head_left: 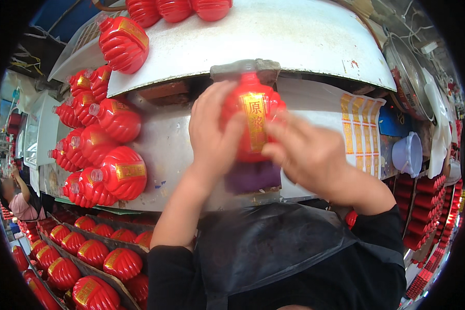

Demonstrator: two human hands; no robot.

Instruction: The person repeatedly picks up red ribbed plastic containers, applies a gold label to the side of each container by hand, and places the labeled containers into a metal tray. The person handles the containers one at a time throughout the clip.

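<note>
A glossy red bottle with ribbed sides and a clear neck lies in front of me, its neck against a grey block. A gold label with dark characters runs along its upper face. My left hand is closed round the bottle's left side, thumb on the red surface. On the other side, my right hand has its fingers curled against the bottle at the label's right edge. Both hands are somewhat blurred. Beneath the bottle's base shows a dark purple pad.
Several labelled red bottles lie at the left, with crates of more below. Sheets of gold labels lie at the right, near a pale purple bucket. A raised white board spans the far side. Another person is at far left.
</note>
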